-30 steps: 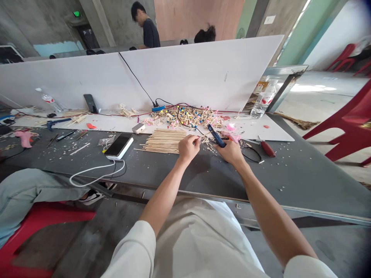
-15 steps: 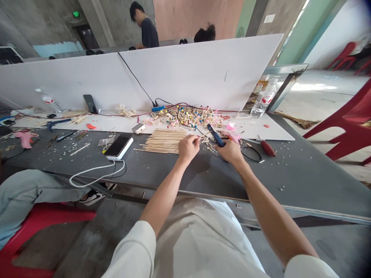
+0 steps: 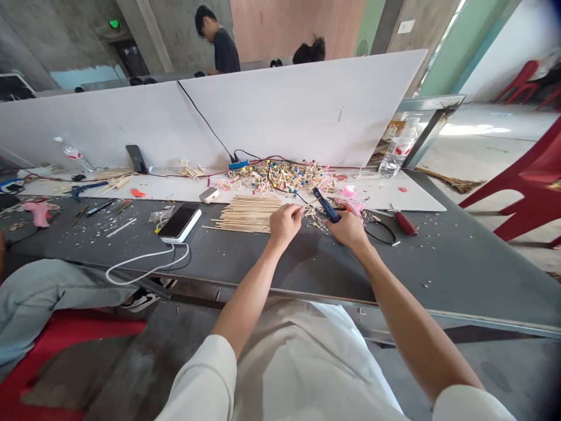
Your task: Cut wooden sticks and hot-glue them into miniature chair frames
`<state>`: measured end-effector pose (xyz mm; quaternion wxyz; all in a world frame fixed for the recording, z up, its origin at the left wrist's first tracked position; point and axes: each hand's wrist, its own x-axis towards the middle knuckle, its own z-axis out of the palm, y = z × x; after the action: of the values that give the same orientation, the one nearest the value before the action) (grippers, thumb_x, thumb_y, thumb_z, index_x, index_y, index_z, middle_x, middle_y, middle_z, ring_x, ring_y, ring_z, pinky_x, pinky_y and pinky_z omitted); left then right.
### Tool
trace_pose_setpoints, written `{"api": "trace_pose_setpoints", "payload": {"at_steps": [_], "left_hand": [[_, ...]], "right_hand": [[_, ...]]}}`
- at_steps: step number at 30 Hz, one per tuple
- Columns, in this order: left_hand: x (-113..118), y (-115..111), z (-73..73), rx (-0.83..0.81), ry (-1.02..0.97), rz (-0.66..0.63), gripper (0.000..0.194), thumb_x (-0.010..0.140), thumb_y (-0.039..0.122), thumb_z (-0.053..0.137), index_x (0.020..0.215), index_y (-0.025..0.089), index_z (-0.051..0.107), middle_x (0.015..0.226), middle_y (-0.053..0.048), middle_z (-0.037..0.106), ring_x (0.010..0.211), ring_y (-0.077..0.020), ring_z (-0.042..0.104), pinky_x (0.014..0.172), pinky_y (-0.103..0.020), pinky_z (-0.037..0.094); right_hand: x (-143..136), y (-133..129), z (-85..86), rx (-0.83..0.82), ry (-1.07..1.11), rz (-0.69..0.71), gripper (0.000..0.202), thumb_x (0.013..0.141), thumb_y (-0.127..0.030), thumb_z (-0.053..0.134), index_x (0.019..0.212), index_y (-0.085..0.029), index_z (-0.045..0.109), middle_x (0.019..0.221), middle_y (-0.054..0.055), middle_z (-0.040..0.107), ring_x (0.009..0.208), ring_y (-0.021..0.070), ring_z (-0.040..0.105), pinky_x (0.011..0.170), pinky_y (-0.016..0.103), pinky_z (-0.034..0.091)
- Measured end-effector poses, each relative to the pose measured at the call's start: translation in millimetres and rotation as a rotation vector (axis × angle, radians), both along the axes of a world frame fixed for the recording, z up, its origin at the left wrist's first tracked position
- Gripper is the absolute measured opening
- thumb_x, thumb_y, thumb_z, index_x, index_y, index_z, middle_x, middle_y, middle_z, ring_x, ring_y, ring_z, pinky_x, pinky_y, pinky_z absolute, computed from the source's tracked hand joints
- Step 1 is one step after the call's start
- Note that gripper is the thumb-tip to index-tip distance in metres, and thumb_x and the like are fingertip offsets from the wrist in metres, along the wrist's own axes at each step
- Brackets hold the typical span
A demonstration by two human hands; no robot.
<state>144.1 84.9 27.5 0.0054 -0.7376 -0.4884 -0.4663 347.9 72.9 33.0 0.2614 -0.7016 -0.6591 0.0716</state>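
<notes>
A thin stick (image 3: pixel 309 205) is held above the grey table (image 3: pixel 438 263), between the two hands, with its far end brought up to a dark blue hand tool (image 3: pixel 326 206); whether it is gripped by the tool cannot be told. The near end is pinched by the left hand (image 3: pixel 286 225), whose fingers are curled nearly closed. The tool's handle is enclosed by the right hand (image 3: pixel 348 229), the fingers being wrapped around it and partly hidden. Short stick pieces (image 3: pixel 313 221) are scattered on the table just below the tool. Beside the left hand, a row of long sticks (image 3: pixel 248 214) is laid roughly parallel. Behind the hands, short sticks with coloured ball ends (image 3: pixel 284 175) are heaped on a white sheet (image 3: pixel 421 202). To the right of the right hand, a black cable loop (image 3: pixel 386 241) and a red-handled tool (image 3: pixel 405 223) are seen. Farther left, a phone (image 3: pixel 180 221) is rested on a white block, near a small white box (image 3: pixel 209 195). The sheet is backed by an upright white board (image 3: pixel 284 111), near whose right end a clear bottle (image 3: pixel 398 152) is stood. At far left, a seated person's leg (image 3: pixel 65 283) is shown; beyond the board, a person in a dark shirt (image 3: pixel 227 51) is visible.
</notes>
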Motion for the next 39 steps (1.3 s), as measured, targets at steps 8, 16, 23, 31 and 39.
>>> {"api": "trace_pose_setpoints", "payload": {"at_steps": [8,16,23,31,39], "left_hand": [[2.7,2.3,-5.4,-0.013,0.000,-0.110,0.022,0.102,0.034,0.057,0.102,0.021,0.075,0.101,-0.008,0.079,0.089,-0.0197,0.073,0.079,-0.028,0.051],[3.1,4.0,-6.9,-0.036,0.010,-0.135,0.025,0.104,0.031,0.053,0.103,0.021,0.076,0.105,-0.008,0.080,0.092,-0.0211,0.074,0.077,-0.028,0.050],[2.0,3.3,-4.2,-0.077,-0.024,-0.138,0.031,0.104,0.034,0.053,0.091,0.019,0.076,0.086,-0.006,0.078,0.074,-0.0180,0.068,0.066,-0.027,0.041],[1.0,5.3,-3.2,-0.178,-0.143,-0.252,0.040,0.104,0.043,0.048,0.080,0.018,0.070,0.068,-0.002,0.066,0.064,-0.0159,0.059,0.064,-0.026,0.037],[4.4,4.4,0.6,-0.274,-0.306,-0.383,0.056,0.100,0.061,0.046,0.074,0.016,0.067,0.054,0.002,0.046,0.053,-0.0123,0.042,0.054,-0.027,0.031]], "right_hand": [[-0.8,-7.8,-9.2,0.092,-0.006,0.073,0.022,0.086,-0.041,0.067,0.087,-0.020,0.074,0.079,0.010,0.072,0.083,0.0295,0.069,0.073,0.034,0.047],[-1.8,-12.9,-6.7,0.101,-0.009,0.076,0.027,0.088,-0.046,0.065,0.082,-0.021,0.071,0.077,0.010,0.071,0.077,0.0277,0.066,0.068,0.034,0.043],[-3.3,-17.2,-2.9,0.140,0.004,0.084,0.029,0.087,-0.048,0.066,0.087,-0.019,0.075,0.074,0.009,0.071,0.074,0.0266,0.066,0.067,0.033,0.043],[-3.4,-20.2,-0.7,0.184,0.059,0.110,0.034,0.087,-0.044,0.065,0.105,-0.019,0.079,0.088,0.010,0.078,0.086,0.0296,0.071,0.076,0.034,0.048],[-5.8,-22.7,1.9,0.209,0.172,0.199,0.033,0.087,-0.041,0.064,0.105,-0.018,0.078,0.088,0.008,0.077,0.083,0.0259,0.070,0.076,0.031,0.047]]}}
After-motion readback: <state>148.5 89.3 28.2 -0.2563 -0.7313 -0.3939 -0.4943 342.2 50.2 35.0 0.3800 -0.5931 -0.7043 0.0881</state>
